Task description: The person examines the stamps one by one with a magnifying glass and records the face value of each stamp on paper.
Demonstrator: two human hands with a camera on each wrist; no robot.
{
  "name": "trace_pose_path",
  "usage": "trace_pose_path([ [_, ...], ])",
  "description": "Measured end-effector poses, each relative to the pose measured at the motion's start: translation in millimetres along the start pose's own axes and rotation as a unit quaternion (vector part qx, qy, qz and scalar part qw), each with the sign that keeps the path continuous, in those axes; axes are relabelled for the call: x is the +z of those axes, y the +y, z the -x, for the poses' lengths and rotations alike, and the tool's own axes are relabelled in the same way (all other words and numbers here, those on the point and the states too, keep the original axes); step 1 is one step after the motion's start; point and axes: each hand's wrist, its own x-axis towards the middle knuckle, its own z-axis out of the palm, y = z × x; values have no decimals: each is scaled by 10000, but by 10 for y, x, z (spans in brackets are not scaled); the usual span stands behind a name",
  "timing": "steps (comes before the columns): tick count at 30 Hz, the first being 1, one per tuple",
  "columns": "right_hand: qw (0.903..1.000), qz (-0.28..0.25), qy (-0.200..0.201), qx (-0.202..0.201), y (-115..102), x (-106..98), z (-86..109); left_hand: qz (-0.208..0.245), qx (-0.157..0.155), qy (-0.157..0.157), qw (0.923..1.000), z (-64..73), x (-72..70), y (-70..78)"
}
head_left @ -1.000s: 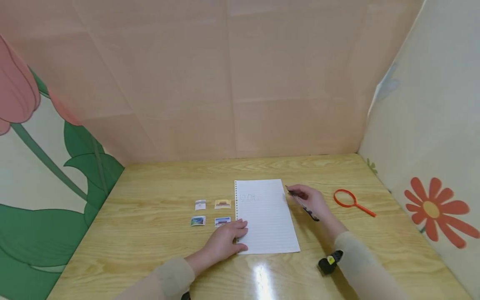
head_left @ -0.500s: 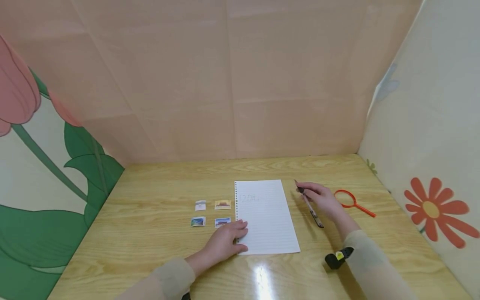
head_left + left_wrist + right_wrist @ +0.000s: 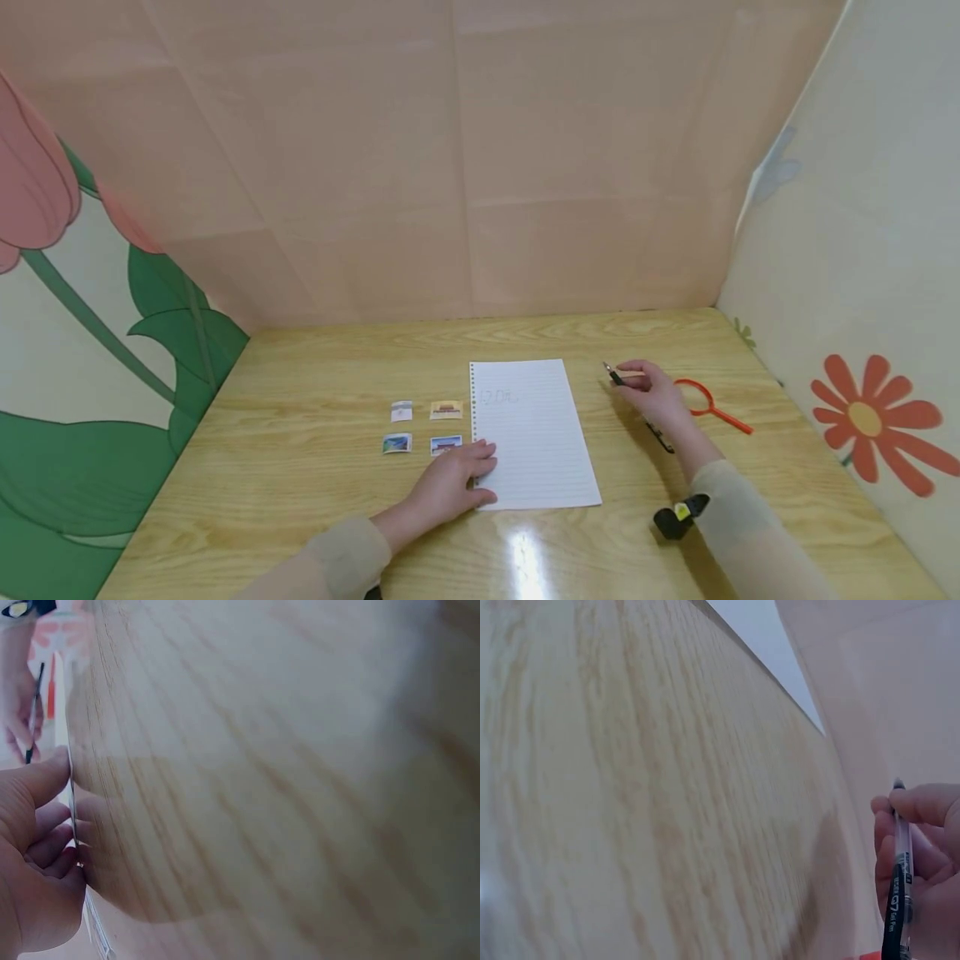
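Note:
Lined paper (image 3: 536, 442) with faint handwriting near its top lies mid-table. My left hand (image 3: 450, 479) rests on its lower left edge, fingers spread and fairly straight. Right of the sheet, my right hand (image 3: 656, 400) pinches a gel pen (image 3: 901, 877) above the table. The pen's tip points away to the upper left in the head view. In the right wrist view, thumb and fingertips grip it near the tip end. Left of the paper lie several small picture stamps (image 3: 446, 409), one beside my left fingers.
A red magnifying glass (image 3: 712, 406) lies just right of my right hand, its rim partly behind the hand. A pink backdrop (image 3: 465, 208) rises at the table's far edge, and a flower-print panel (image 3: 862, 333) stands on the right.
My right hand has moved right, away from the paper, with the pen in it, and the pen has shifted in the fingers. The left hand stays where it was.

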Motion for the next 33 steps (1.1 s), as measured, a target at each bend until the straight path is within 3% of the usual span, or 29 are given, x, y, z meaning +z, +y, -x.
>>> trace_pose_path([
  [7,9977,273,450,434,30,29,-23,-89,188,190,9996,14,-13,19],
  [13,9954,318,694,578,57,56,-15,-69,181,190,9996,22,-23,20],
  [33,9932,1014,471,314,110,77,5,-35,119,88,9999,20,-25,20],
])
